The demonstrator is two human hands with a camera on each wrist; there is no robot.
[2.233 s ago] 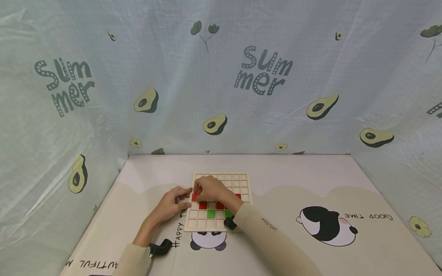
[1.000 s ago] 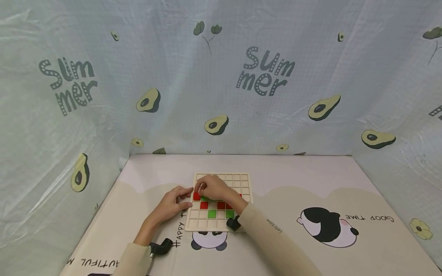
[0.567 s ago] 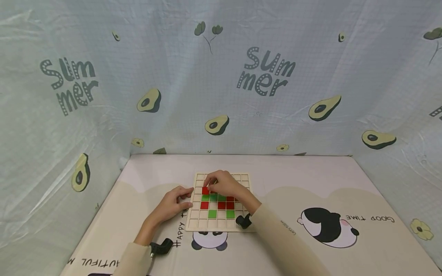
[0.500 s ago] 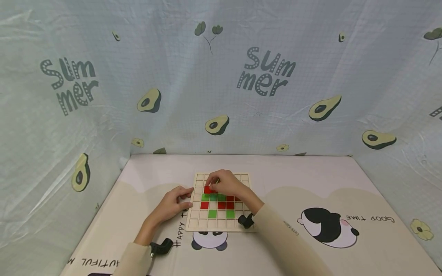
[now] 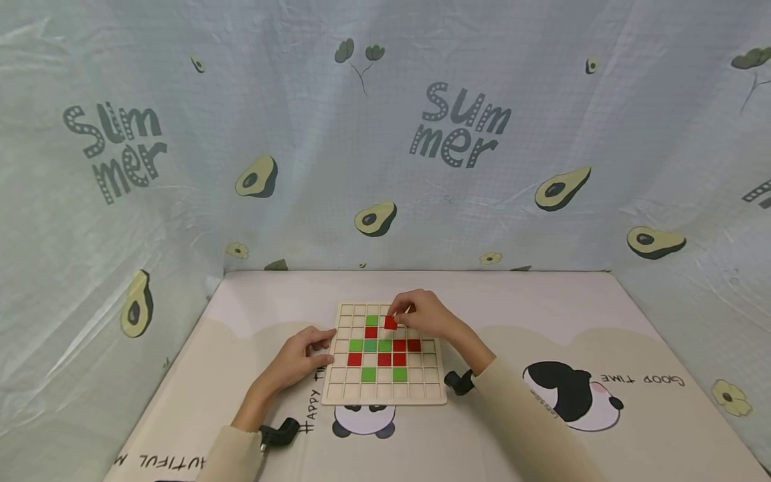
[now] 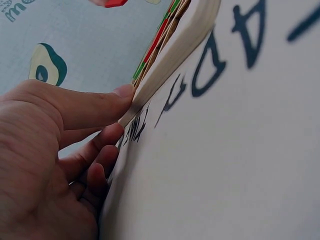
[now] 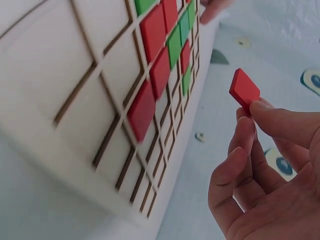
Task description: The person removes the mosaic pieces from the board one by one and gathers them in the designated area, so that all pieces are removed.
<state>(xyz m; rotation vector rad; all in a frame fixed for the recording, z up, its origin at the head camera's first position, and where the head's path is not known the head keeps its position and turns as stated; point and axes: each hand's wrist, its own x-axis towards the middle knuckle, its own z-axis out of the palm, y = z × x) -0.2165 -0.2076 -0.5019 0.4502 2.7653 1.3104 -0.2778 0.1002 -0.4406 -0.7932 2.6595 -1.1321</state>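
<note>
A square wooden grid board [image 5: 354,390] lies flat, with red tiles [image 5: 355,359] and green tiles [image 5: 369,374] set in some cells. My right hand [image 5: 424,313] pinches a red square tile [image 7: 245,90] between thumb and fingers, raised above the back part of the board. The right wrist view shows this tile tilted, held by one corner and apart from the grid. At the board's left edge rests my left hand [image 5: 299,355], thumb and index finger spread along it. In the left wrist view its thumb tip [image 6: 124,92] touches the board's side.
The tabletop cover carries printed pandas [image 5: 560,395] and lettering. A pale curtain [image 5: 325,134] with avocado prints rises behind and at both sides. Black wrist cameras [image 5: 280,432] sit on both wrists. A dark edge shows at the bottom left.
My right hand has lifted the red tile from the leftmost column and carried it right and back over the board. The tiles it covered now show. My left hand stays in place.
</note>
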